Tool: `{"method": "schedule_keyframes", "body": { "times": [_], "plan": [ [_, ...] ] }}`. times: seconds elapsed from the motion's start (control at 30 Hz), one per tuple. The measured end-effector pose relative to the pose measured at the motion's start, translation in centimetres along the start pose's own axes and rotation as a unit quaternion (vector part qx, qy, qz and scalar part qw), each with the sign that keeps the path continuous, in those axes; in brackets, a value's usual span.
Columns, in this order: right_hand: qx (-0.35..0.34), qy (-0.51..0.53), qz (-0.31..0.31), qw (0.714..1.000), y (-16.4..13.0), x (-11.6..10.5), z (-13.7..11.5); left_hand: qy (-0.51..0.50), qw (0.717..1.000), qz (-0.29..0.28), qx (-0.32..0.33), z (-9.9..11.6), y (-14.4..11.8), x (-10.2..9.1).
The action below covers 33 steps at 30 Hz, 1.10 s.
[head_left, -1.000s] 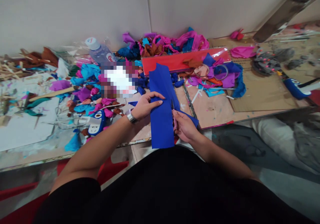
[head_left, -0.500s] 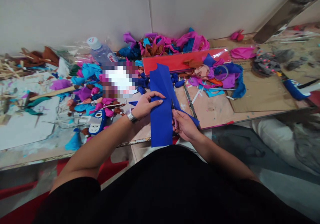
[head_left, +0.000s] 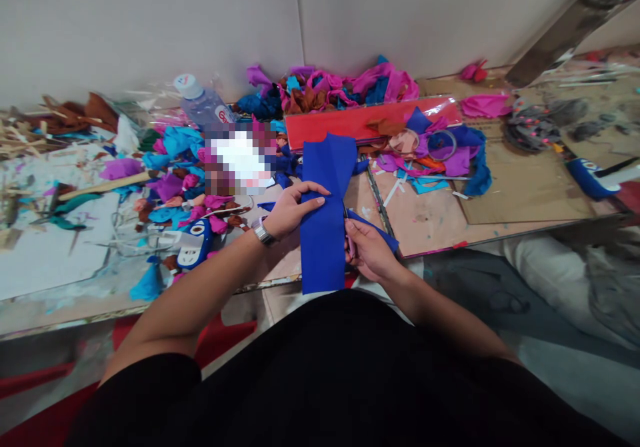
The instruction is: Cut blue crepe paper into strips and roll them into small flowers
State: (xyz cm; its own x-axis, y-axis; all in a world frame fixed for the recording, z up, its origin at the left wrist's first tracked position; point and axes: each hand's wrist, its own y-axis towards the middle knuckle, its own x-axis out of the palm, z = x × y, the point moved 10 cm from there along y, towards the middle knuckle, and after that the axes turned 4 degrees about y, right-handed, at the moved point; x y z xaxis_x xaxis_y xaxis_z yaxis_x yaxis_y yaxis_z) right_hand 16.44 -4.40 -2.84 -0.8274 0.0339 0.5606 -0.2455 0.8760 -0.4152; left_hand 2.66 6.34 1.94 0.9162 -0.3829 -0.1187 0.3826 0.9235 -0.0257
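left hand (head_left: 293, 211): grip pinching left edge of long royal-blue felt strip (head_left: 323, 234) | right hand (head_left: 369, 252): closed on small pink-handled scissors (head_left: 349, 228) at strip's right edge | cluttered, paint-stained bench (head_left: 430, 217): red flat pack (head_left: 370, 122), clear plastic water bottle (head_left: 200, 104)

No lettering can be read: the red-and-white label on the clear plastic bottle (head_left: 203, 104), beyond the left hand (head_left: 293, 208), is illegible.

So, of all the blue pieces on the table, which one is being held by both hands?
The long dark blue sheet in the middle: the left hand presses it and the right hand cuts it.
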Motion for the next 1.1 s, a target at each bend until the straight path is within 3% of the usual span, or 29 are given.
{"method": "schedule_keyframes", "body": {
  "times": [0.47, 1.1],
  "plan": [
    [0.007, 0.027, -0.009, 1.0, -0.5, 0.7, -0.1, 0.022, 0.998, 0.063, -0.001, 0.1, 0.0, -1.2],
    [0.01, 0.029, -0.003, 1.0, -0.5, 0.6, 0.1, 0.018, 0.997, 0.068, -0.005, 0.1, -0.1, -1.3]
  ]
}}
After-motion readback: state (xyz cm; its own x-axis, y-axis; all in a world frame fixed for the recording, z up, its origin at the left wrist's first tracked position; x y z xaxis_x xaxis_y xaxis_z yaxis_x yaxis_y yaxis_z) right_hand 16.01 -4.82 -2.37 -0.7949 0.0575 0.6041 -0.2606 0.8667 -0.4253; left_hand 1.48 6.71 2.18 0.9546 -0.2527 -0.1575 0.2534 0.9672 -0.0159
